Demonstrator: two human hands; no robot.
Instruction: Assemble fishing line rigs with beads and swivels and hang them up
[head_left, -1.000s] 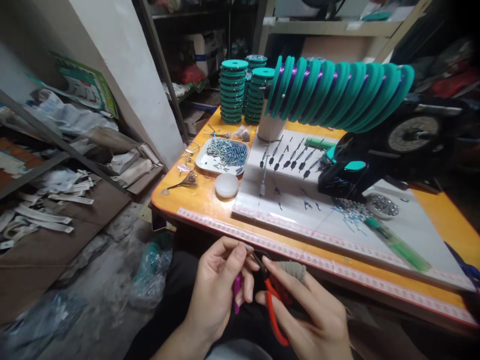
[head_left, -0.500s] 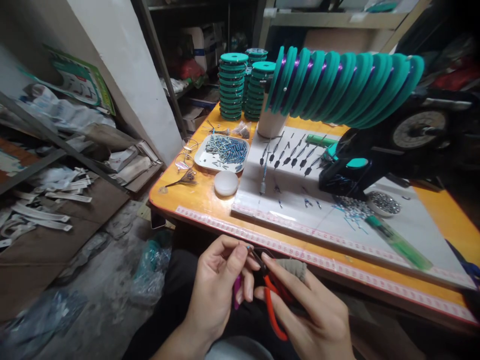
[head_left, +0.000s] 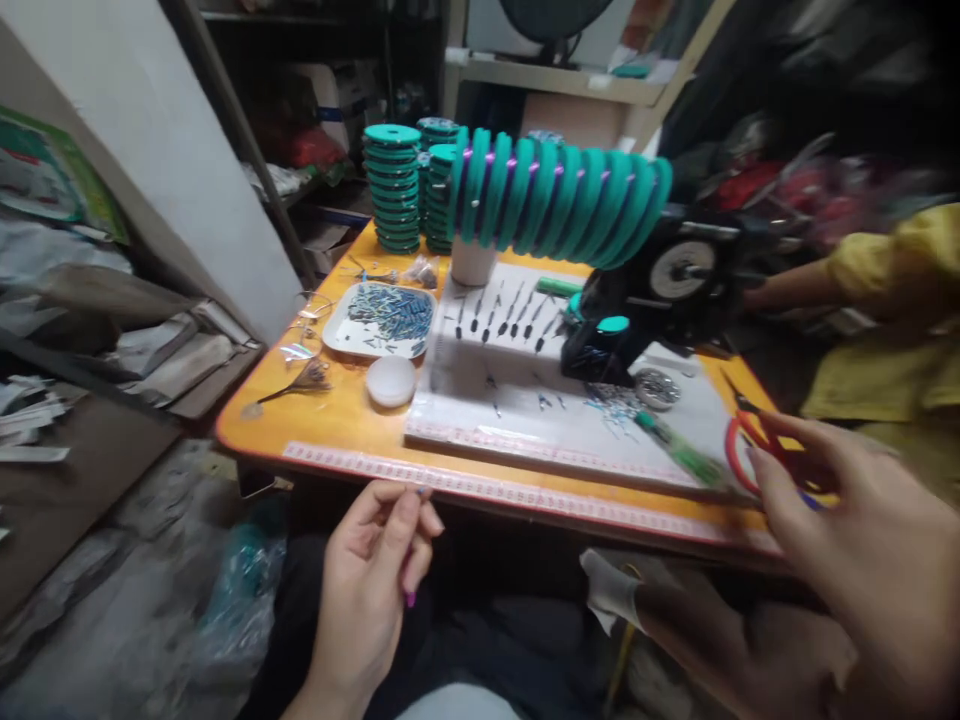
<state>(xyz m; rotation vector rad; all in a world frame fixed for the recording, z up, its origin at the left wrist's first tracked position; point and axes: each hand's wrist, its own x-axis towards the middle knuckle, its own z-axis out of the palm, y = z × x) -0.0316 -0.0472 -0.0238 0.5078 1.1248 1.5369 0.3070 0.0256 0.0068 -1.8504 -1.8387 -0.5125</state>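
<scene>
My left hand (head_left: pixel 379 565) is closed in front of the table edge, thumb and forefinger pinching a tiny bluish piece (head_left: pixel 423 491) too small to name. Below its curled fingers pokes the end of a purple item (head_left: pixel 409 599), mostly hidden. Over the table's right end, my right hand (head_left: pixel 847 510) is blurred and closed around red-handled pliers (head_left: pixel 739 458), their dark pointed tip facing up and left. Blue and orange parts show beside the pliers, partly behind the fingers. A green tube (head_left: pixel 682 450) lies on the white board (head_left: pixel 465 405), left of the right hand.
Teal spools (head_left: pixel 562 195) line a black machine (head_left: pixel 675 270); more stand stacked (head_left: pixel 392 190) behind. A white tray (head_left: pixel 337 335) holds small bluish pieces beside a round white lid (head_left: pixel 390 382). Small dark-tipped parts (head_left: pixel 514 318) lie on the board. A yellow-sleeved person (head_left: pixel 885 310) is at right.
My right hand has moved right, away from the left hand, carrying the red-handled pliers. My left hand keeps its pinch. The view has turned right, bringing the yellow-sleeved person in.
</scene>
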